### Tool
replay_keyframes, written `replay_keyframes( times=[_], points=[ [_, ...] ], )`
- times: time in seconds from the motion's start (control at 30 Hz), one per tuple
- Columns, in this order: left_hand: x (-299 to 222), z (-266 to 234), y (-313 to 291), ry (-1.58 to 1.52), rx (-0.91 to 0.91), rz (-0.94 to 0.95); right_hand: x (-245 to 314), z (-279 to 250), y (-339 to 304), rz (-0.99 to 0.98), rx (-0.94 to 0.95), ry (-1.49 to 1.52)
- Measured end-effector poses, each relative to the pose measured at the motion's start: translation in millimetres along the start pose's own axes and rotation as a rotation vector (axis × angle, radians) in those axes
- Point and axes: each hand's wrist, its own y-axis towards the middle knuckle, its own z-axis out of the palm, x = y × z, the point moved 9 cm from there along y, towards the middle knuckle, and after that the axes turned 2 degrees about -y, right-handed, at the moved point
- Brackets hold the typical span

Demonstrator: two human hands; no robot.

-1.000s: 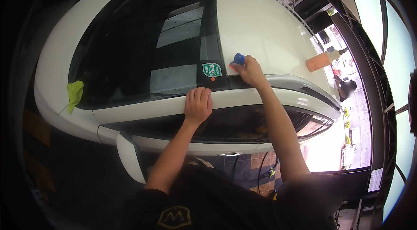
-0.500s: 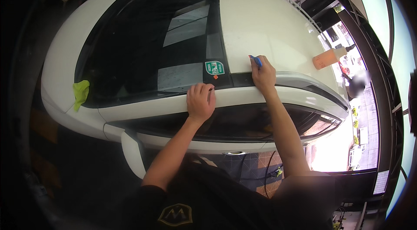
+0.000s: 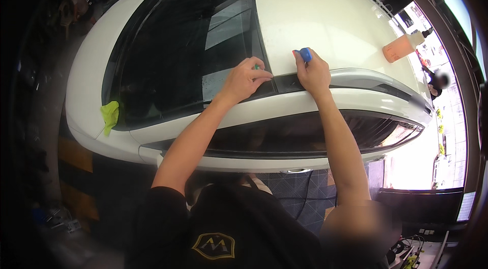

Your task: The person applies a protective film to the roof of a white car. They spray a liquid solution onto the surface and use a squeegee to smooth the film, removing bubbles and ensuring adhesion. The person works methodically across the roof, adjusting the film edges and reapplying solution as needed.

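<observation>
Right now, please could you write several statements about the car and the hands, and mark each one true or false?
1. The right hand holds a blue tool. True.
2. A bottle of orange liquid is on the white roof. True.
3. The left hand holds this bottle. False: it is at the windshield's edge, near the roof.
4. The green cloth lies on the roof. False: it lies by the windshield's front corner.

Left fingers (image 3: pixel 262 74) moved inward, sticker (image 3: pixel 257 67) mostly covered
</observation>
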Motion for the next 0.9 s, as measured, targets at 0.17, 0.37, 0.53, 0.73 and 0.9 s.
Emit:
replay_keyframes(
  times=[0.17, 0.37, 0.53, 0.73, 0.9],
  points=[
    [-3.0, 6.2, 1.3, 0.048, -0.007, 0.056, -1.4, -4.7, 0.7, -0.05, -0.04, 0.049],
    [-3.2, 9.2, 0.3, 0.088, 0.0, 0.038, -6.6, -0.8, -0.3, -0.014, -0.016, 0.056],
    [-1.8, 9.2, 2.4, 0.082, -0.019, 0.064, -9.3, 0.1, -1.3, 0.017, 0.005, 0.065],
    [-8.8, 9.2, 2.4, 0.125, -0.03, 0.082, -8.8, 1.0, -0.9, 0.007, 0.024, 0.044],
    [-6.2, 10.3, 2.3, 0.092, -0.034, 0.07, -7.2, -4.2, -0.6, -0.022, -0.059, 0.09]
  ],
)
